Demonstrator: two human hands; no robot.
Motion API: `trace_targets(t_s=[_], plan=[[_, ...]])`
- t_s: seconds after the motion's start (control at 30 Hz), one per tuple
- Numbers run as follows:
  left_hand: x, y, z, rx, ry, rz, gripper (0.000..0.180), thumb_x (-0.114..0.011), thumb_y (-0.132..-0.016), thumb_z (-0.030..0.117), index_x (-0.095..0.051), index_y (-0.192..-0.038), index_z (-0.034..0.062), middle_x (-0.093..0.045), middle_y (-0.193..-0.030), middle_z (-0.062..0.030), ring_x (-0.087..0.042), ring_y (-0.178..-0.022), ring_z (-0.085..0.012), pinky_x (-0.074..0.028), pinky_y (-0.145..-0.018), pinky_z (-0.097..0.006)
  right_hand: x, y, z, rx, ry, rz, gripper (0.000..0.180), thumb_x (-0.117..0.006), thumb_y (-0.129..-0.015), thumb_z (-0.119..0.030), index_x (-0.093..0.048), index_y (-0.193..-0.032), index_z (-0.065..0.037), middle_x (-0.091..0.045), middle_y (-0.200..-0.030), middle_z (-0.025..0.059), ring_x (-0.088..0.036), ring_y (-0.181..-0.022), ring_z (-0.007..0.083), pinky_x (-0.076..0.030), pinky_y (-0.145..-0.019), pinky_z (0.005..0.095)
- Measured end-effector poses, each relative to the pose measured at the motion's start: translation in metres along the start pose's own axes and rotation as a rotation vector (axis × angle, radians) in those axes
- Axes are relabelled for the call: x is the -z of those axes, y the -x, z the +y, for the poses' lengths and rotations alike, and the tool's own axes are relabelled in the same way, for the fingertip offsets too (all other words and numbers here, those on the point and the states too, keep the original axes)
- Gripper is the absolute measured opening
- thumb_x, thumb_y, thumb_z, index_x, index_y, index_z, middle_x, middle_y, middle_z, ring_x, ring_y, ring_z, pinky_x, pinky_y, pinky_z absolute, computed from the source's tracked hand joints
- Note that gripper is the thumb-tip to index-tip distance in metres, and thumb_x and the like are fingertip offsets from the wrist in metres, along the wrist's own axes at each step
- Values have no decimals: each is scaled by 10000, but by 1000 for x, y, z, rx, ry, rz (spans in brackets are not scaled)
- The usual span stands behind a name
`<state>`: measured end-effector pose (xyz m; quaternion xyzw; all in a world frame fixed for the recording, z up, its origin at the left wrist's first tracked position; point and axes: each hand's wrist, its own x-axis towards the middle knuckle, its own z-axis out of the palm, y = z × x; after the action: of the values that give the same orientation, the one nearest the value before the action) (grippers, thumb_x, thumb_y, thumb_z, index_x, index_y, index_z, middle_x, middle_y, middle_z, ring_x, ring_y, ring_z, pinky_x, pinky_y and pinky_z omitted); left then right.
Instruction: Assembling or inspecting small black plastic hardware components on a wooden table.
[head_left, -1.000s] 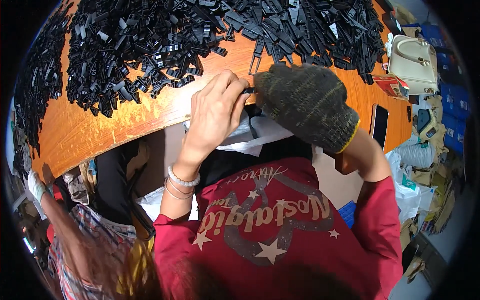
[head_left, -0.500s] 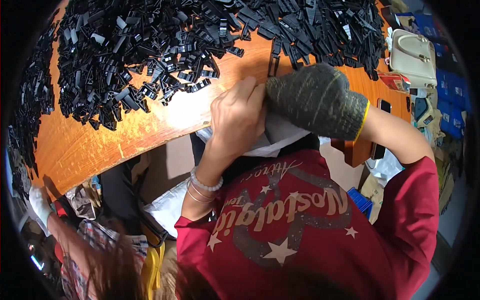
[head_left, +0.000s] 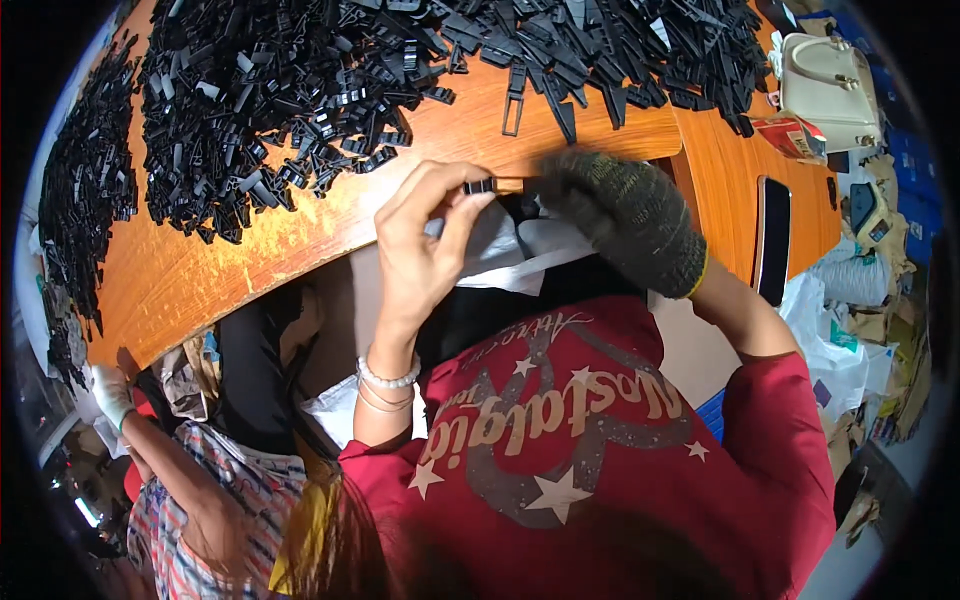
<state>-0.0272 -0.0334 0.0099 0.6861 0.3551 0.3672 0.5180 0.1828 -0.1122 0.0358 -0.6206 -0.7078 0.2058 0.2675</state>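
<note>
My bare left hand [head_left: 415,235], with bracelets at its wrist, pinches a small black plastic clip part [head_left: 480,187] between thumb and forefinger at the table's near edge. A thin dark frame-like length runs from this part toward my right hand [head_left: 635,215]. That hand wears a dark grey knitted glove with a yellow cuff. Its fingers curl around the other end, though their tips are blurred and partly hidden. Beyond my hands lies a heap of black plastic clip parts [head_left: 270,110], and to its right a heap of longer flat black parts [head_left: 600,60].
On the wooden table [head_left: 230,290], a phone [head_left: 772,240] rests at the right, near a cream handbag [head_left: 828,95] and a red packet [head_left: 790,137]. White plastic bags [head_left: 825,340] lie lower right. At the left, another person's gloved hand [head_left: 112,395] touches the table edge.
My hands have drawn apart from their close grip, uncovering the black clip part between them. My left hand has moved left and opened its outer fingers. The view has shifted slightly.
</note>
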Motion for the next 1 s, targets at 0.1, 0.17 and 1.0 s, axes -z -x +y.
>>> trace_targets(t_s=[0.1, 0.17, 1.0], plan=[[-4, 5, 6, -90, -162, -10, 133, -683, -814, -19, -643, -941, -7, -615, -810, -83, -566, -630, -145, -455, -588, -255, 1, 0, -12, -94, -3, -28, 392, -676, -867, -313, -634, -1193, -99, -692, -960, 102, -691, -802, 245, -548, -672, 350], [-5, 6, 12, -120, -232, -4, 140, -683, -811, -22, -639, -943, -8, -614, -810, -89, -573, -625, -157, -454, -590, -251, 2, 6, -9, 8, -53, 15, 359, -685, -864, -270, -646, -1173, -91, -697, -996, 98, -688, -831, 231, -545, -714, 340], [-19, 15, 31, 494, 334, -147, 242, -640, -937, 196, -656, -817, -13, -616, -611, -38, -540, -449, -84, -411, -422, -210, 2, 30, 13, 65, -329, -26, 333, -558, -936, -180, -593, -1238, -44, -654, -1163, 132, -626, -1056, 285, -482, -912, 356]])
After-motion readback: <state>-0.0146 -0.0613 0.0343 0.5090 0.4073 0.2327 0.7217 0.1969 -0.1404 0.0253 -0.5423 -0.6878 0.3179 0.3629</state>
